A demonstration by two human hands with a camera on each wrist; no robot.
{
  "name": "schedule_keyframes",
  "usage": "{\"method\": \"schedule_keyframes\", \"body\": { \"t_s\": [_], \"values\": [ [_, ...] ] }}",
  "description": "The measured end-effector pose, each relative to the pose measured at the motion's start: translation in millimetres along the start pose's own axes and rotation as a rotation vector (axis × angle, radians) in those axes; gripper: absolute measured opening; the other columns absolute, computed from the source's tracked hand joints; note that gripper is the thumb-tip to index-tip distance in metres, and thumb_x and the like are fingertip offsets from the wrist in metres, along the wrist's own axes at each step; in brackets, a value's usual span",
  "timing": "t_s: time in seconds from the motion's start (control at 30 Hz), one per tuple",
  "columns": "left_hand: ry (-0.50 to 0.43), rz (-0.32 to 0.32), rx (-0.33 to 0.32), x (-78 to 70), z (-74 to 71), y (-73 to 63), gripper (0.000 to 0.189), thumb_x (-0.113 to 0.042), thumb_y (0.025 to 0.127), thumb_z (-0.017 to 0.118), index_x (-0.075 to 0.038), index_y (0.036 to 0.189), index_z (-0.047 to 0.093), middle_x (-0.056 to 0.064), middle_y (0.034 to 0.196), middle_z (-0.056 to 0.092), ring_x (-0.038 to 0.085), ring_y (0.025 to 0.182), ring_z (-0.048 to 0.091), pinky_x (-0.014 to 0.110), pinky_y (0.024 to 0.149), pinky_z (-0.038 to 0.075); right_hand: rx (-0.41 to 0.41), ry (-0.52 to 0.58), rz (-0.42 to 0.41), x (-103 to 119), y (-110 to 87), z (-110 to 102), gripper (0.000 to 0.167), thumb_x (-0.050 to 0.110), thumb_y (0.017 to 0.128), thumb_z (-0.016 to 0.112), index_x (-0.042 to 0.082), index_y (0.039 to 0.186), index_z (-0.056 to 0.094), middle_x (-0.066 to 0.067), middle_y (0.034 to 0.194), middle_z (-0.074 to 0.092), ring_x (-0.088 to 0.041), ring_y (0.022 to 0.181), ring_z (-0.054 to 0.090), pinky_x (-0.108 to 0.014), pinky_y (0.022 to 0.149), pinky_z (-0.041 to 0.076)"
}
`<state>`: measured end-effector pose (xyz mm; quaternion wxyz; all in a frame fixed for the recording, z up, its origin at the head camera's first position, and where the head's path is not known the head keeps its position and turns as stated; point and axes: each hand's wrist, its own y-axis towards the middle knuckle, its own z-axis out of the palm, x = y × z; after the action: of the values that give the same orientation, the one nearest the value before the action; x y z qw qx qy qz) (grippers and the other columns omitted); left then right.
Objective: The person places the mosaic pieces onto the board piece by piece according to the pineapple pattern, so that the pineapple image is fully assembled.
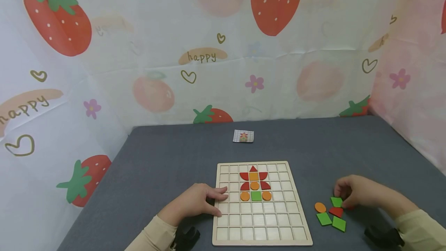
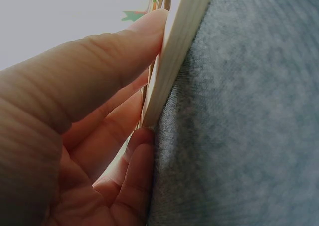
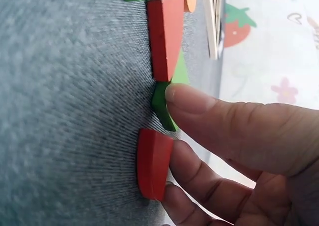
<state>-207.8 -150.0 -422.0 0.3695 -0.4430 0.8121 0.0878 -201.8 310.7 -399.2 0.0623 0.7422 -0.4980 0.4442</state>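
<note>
A wooden grid board [image 1: 259,220] lies on the table with red, orange and green tiles in its upper middle. My left hand [image 1: 200,202] rests on its left edge: the fingers lie over the border and the thumb [image 2: 144,29] touches the rim. To the right of the board, my right hand [image 1: 364,193] pinches a green tile [image 1: 336,202], with the thumb [image 3: 192,99] against it; the index fingertip is partly hidden. Under the other fingers lies a red tile [image 3: 153,164]. Beside the hand are another red tile [image 1: 336,212], an orange disc [image 1: 320,207] and two green tiles [image 1: 324,219].
A small picture card [image 1: 243,136] lies behind the board, toward the back of the grey cloth-covered table [image 1: 174,146]. A curtain [image 1: 156,18] printed with strawberries stands along the back and sides.
</note>
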Motion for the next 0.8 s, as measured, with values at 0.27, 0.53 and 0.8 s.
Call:
{"method": "schedule_keyframes", "body": {
  "t_s": [0.27, 0.53, 0.8],
  "values": [
    [0.013, 0.002, 0.002, 0.3, 0.2, -0.2, 0.054, -0.037, 0.067, 0.077, -0.027, 0.118, 0.062, -0.016, 0.129, 0.051, 0.012, 0.123, 0.044, 0.039, 0.099, 0.037, -0.015, -0.014, 0.007, 1, 0.8, 3, 0.019, 0.0, 0.07, 0.07, 0.004, 0.081, 0.055, -0.002, 0.07, 0.051, -0.013, 0.06, 0.046, -0.026, 0.051, 0.04],
    [0.004, -0.006, -0.003, -0.6, 0.6, -0.2, 0.054, -0.036, 0.067, 0.078, -0.025, 0.118, 0.063, -0.015, 0.128, 0.052, 0.013, 0.123, 0.044, 0.037, 0.098, 0.038, -0.043, -0.025, -0.008, 6, 2.5, 3, 0.017, 0.005, 0.073, 0.069, 0.004, 0.075, 0.053, 0.001, 0.063, 0.045, -0.01, 0.053, 0.04, -0.026, 0.048, 0.033],
    [0.01, -0.007, -0.006, -0.4, 0.8, -0.1, 0.054, -0.036, 0.067, 0.078, -0.026, 0.118, 0.063, -0.015, 0.128, 0.051, 0.014, 0.123, 0.045, 0.036, 0.098, 0.039, -0.083, -0.027, -0.068, 22, 7.9, 2, 0.018, 0.011, 0.077, 0.07, 0.005, 0.075, 0.052, 0.002, 0.063, 0.044, -0.009, 0.054, 0.041, -0.026, 0.05, 0.036]
  ]
}}
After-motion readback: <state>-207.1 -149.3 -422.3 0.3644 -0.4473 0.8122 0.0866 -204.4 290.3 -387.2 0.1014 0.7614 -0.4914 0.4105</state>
